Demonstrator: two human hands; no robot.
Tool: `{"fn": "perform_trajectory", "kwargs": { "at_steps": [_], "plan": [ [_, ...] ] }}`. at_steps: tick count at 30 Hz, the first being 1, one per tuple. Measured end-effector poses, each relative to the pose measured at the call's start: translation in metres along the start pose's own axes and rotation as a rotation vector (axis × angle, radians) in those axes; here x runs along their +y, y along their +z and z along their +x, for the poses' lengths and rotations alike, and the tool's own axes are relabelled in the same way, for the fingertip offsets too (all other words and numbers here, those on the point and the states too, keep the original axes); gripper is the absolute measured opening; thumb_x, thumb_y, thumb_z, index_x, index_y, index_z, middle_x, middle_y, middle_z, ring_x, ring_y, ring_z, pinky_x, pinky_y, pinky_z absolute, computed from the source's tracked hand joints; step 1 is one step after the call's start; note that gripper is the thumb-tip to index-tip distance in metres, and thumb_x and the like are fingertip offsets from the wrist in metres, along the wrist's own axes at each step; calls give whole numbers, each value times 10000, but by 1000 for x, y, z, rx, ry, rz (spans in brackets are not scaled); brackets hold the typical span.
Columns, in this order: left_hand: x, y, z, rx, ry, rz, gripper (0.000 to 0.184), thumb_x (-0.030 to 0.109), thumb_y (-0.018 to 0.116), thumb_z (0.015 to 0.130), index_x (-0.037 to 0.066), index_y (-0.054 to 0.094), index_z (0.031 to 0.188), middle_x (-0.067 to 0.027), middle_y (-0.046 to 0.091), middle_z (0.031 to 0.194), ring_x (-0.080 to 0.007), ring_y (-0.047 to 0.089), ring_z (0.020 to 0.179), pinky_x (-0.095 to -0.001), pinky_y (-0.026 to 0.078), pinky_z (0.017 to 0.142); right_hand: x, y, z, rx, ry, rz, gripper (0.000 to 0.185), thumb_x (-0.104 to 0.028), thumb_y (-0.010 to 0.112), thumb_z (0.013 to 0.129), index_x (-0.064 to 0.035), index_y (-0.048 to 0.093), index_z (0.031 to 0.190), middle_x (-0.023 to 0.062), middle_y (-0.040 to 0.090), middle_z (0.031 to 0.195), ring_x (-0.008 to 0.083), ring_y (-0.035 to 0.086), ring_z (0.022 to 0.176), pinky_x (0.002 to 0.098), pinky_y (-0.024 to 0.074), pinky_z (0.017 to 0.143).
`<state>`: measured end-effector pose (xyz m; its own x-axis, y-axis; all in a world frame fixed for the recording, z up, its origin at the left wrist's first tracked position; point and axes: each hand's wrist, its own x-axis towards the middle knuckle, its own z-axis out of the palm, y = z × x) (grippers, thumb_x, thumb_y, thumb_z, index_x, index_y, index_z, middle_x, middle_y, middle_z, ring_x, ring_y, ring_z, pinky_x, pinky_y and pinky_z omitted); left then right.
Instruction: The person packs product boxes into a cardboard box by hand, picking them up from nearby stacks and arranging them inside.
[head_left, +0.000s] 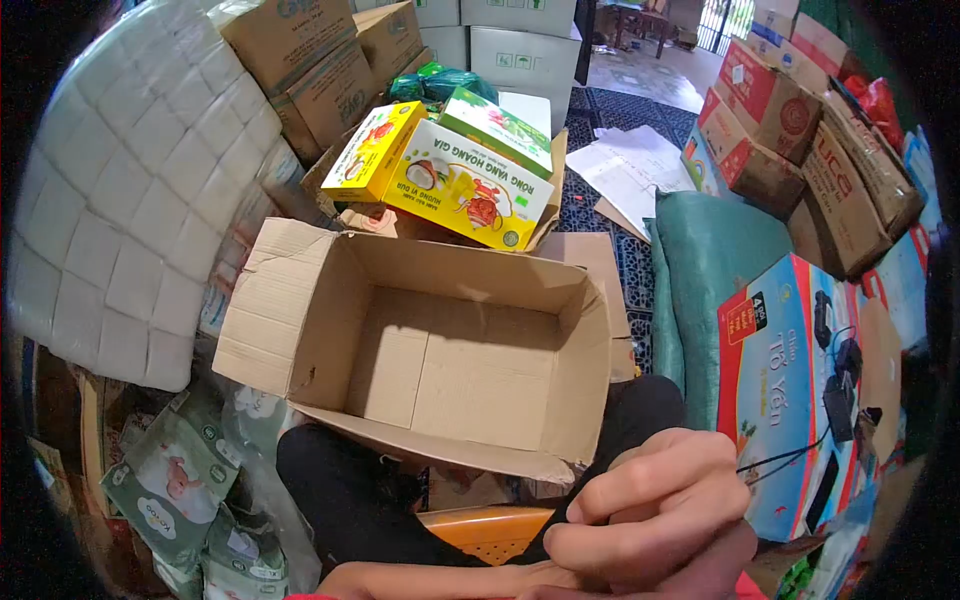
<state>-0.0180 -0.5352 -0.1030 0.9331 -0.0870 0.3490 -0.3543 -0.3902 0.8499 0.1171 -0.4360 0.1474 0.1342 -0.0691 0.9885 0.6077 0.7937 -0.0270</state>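
Note:
An open, unfilled cardboard box (480, 375) rests tilted across my knees, its left flap folded outward. My right hand (660, 510) is raised near the box's front right corner, apart from it. Its fingers are curled closed, and whatever they may hold is hidden. My left forearm crosses the bottom of the view, and my left hand (550, 578) is partly visible below the right one, its fingers hidden. Beyond the box, a yellow carton (375, 150), a white-and-yellow carton (470, 185) and a green-and-white carton (500, 130) sit in another cardboard box.
A large plastic-wrapped pack (130, 200) stands at the left, above green-grey packets (175, 480). At the right are a green sack (715, 270), a blue-and-red carton (780, 400) with black adapters on it, and stacked boxes (765, 110). Papers (630, 170) lie on the patterned floor.

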Motion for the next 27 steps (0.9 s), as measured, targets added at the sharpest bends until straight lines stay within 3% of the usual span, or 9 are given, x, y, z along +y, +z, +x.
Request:
{"fn": "perform_trajectory", "kwargs": {
  "at_steps": [2, 3, 5, 8, 12, 14, 17, 20, 27],
  "plan": [
    [1, 1, 0, 1, -6, 6, 112, 220, 602, 796, 110, 616, 786, -60, 539, 674, -237, 556, 590, -366, 467, 512, 1, 1, -3, 20, -8, 23, 368, -162, 854, 579, -82, 500, 639, -8, 599, 651, 145, 500, 487, 254, 358, 381],
    [-1, 1, 1, 0, -6, 7, 113, 221, 602, 795, 110, 617, 787, -61, 540, 675, -238, 556, 590, -366, 467, 512, 4, -19, -1, -173, 2, 132, 385, -160, 854, 585, -84, 483, 655, -4, 597, 649, 143, 490, 471, 247, 339, 366],
    [-2, 0, 1, 3, -8, 7, 115, 223, 603, 795, 110, 619, 788, -62, 543, 676, -240, 557, 591, -368, 467, 512, 4, -20, -1, -241, 55, 190, 415, -161, 854, 586, -90, 457, 687, 4, 591, 641, 141, 479, 450, 245, 322, 352],
    [-2, -1, 2, 2, -9, 7, 118, 227, 604, 795, 110, 622, 790, -65, 546, 678, -243, 559, 591, -370, 467, 512, -5, 4, -6, 13, 131, 114, 414, -130, 842, 602, -88, 442, 700, 25, 578, 626, 140, 472, 435, 254, 331, 356],
    [-3, -3, 1, 3, -19, 9, 122, 231, 605, 795, 110, 626, 793, -68, 551, 681, -247, 561, 591, -373, 467, 512, 4, -9, -13, -166, 251, 388, 288, 13, 713, 721, -44, 449, 622, 73, 556, 608, 137, 470, 433, 246, 349, 368],
    [-3, -5, 0, 8, -16, 17, 124, 233, 606, 794, 110, 628, 794, -69, 553, 682, -249, 562, 591, -375, 467, 512, 8, -5, -12, -208, 229, 460, 250, 58, 625, 743, -22, 447, 586, 88, 551, 607, 137, 474, 442, 241, 356, 377],
    [-4, -6, 0, 10, -18, 19, 128, 236, 607, 794, 111, 631, 796, -72, 557, 684, -253, 564, 591, -377, 467, 512, 13, 10, -11, -147, 26, 420, 235, 69, 566, 725, -6, 428, 551, 96, 553, 617, 136, 476, 453, 238, 362, 387],
    [-4, -6, -1, 12, -19, 18, 131, 239, 608, 794, 111, 634, 798, -74, 561, 686, -256, 565, 592, -380, 467, 512, 18, 6, -20, -223, -17, 485, 306, 53, 613, 738, -21, 376, 559, 97, 558, 631, 133, 473, 458, 240, 361, 385],
    [-5, -6, -2, 10, -24, 19, 139, 247, 611, 793, 111, 640, 803, -80, 569, 690, -263, 569, 592, -385, 467, 512, 16, 8, -24, -169, -12, 511, 396, 75, 675, 720, -73, 307, 704, 110, 557, 627, 137, 459, 452, 248, 359, 374]
  ]
}}
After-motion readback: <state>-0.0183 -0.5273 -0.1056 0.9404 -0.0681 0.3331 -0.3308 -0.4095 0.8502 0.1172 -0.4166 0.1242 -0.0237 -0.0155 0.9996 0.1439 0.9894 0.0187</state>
